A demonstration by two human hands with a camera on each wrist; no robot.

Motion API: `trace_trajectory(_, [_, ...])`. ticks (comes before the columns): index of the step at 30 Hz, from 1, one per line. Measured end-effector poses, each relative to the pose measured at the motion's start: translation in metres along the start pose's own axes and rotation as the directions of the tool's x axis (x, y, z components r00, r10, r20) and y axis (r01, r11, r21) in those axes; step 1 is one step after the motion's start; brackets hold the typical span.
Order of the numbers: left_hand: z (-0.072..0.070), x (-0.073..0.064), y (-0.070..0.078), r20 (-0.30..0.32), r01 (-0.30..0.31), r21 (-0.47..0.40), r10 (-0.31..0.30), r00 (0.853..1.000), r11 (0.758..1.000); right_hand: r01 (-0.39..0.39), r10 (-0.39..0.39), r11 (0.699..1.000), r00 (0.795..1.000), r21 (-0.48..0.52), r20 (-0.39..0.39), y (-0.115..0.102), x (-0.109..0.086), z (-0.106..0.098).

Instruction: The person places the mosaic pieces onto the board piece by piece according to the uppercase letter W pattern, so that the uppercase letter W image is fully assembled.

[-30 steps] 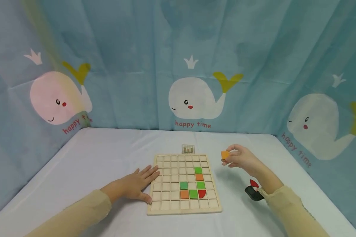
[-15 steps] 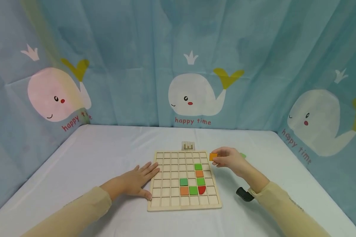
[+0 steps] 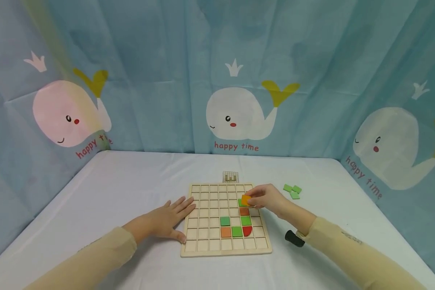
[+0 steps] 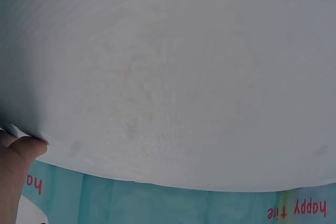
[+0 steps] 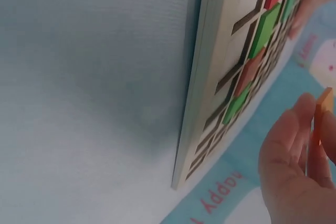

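Backing the white table (image 3: 130,181), curtains (image 3: 159,108) hang; right hand (image 3: 266,197) pinches orange tile (image 3: 245,200)

A pale-blue fabric curtain (image 3: 156,100), softly creased, surrounds the far side and both flanks of a table covered with a white cloth (image 3: 137,173). Three cartoon whales are printed on it: a pinkish left whale (image 3: 56,114), a white middle whale (image 3: 226,106) and a greyish-white right whale (image 3: 395,133), its yellow-green tail cut by the frame's edge. White crowns (image 3: 234,69) float above them, and red "happy time" lettering (image 3: 236,146) runs below each. In the left wrist view, the lettering appears upside down.
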State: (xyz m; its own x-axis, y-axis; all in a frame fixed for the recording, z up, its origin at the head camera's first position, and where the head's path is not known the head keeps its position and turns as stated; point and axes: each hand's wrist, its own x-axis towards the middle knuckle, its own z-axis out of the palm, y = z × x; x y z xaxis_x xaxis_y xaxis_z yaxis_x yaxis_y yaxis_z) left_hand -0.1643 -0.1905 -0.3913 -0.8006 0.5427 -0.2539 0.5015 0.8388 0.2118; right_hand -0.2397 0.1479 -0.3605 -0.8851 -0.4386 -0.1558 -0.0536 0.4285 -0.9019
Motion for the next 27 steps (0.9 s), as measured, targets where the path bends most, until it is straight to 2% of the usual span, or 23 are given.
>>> trace_trajectory(10, [-0.003, -0.001, 0.002, 0.004, 0.008, -0.006, -0.008, 1.0, 1.0, -0.007, 0.01, 0.996, 0.999, -0.09, 0.04, -0.008, 0.009, 0.016])
trace_trajectory(17, [-0.002, -0.002, 0.004, 0.011, 0.014, -0.008, -0.014, 1.0, 1.0, -0.029, 0.035, 0.996, 0.997, -0.084, 0.072, -0.006, 0.013, 0.027])
trace_trajectory(27, [-0.001, -0.001, 0.0, 0.004, 0.021, -0.005, -0.021, 1.0, 1.0, 0.025, -0.015, 0.994, 0.995, -0.104, 0.098, -0.006, 0.026, 0.043])
